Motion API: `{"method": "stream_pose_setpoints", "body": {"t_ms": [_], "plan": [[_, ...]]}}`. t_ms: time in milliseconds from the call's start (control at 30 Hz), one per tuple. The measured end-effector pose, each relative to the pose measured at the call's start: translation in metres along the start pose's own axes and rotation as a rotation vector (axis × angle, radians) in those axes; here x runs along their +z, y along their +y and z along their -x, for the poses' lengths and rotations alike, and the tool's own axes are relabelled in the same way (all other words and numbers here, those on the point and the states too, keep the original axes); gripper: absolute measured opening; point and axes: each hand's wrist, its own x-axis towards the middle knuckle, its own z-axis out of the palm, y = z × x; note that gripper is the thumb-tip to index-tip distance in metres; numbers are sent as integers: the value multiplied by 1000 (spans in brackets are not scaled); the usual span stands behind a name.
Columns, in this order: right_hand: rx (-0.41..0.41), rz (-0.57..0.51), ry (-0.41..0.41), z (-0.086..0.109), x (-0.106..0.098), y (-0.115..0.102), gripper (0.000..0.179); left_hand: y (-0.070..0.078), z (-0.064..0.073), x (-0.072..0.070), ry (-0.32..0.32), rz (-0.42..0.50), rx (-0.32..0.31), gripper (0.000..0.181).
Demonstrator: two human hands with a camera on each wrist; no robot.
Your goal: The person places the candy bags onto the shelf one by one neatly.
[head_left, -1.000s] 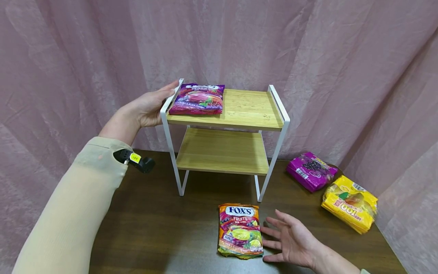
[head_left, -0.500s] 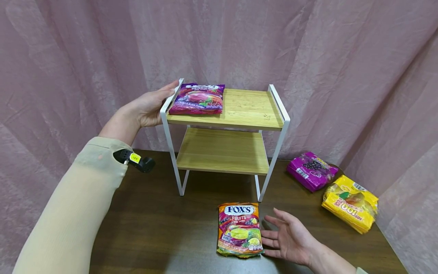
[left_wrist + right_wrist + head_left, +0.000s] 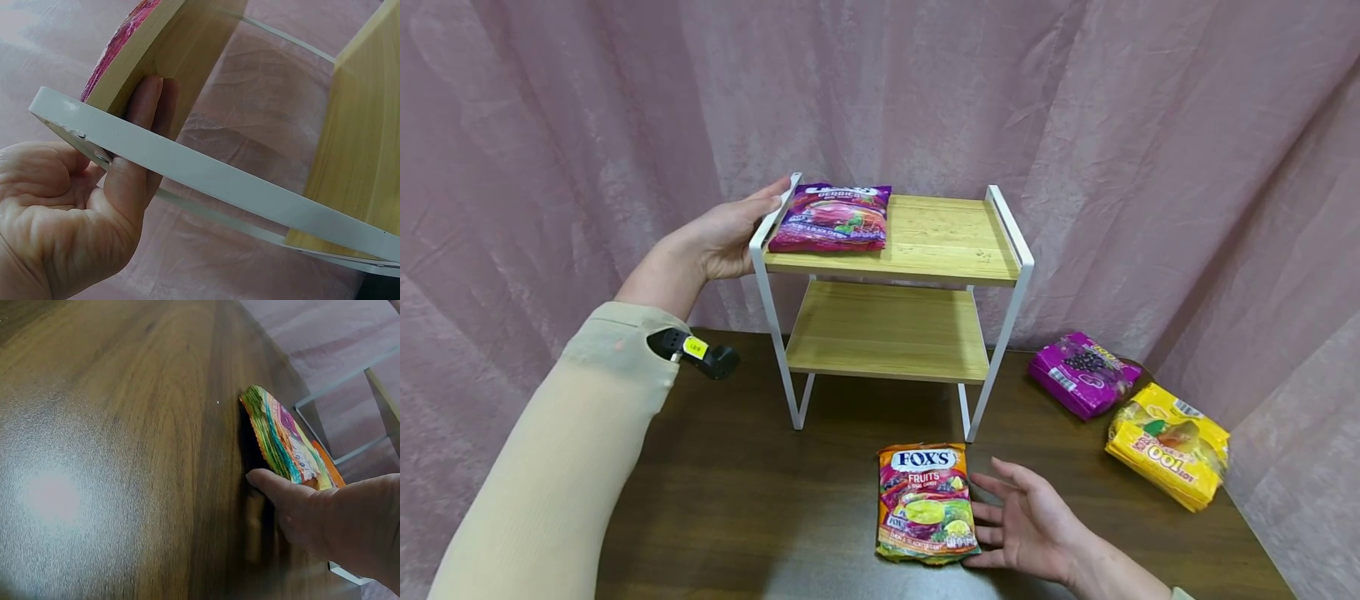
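My left hand grips the upper left side of a two-tier shelf with white metal legs. In the left wrist view, fingers reach past the white bar to the underside of the top board. On that board, at the left, lies a purple berries candy bag. My right hand lies at the right edge of an orange fruits candy bag, which is flat on the table in front of the shelf. Its fingers are loosely extended, with the tips at the bag's edge and partly hidden by it.
To the right on the dark wooden table lie a purple grape packet and a yellow mango packet, touching or nearly so. A pink curtain hangs close behind the shelf.
My right hand has slid slightly left, bringing its fingertips against the orange candy bag's edge. The left hand keeps its grip on the shelf; the other packets have not moved.
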Motion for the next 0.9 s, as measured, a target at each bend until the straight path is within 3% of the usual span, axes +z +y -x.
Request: {"method": "stream_pose_setpoints", "body": {"t_ms": [367,567,900], "plan": [[-21,-27,25,-8,6,5,90,0,0,-1,-7,-6,9,56],[-12,50,47,-10,8,9,72,0,1,0,-7,-7,9,55],[-51,194,111,-15,15,12,87,-1,1,-1,-7,5,7,54]]}}
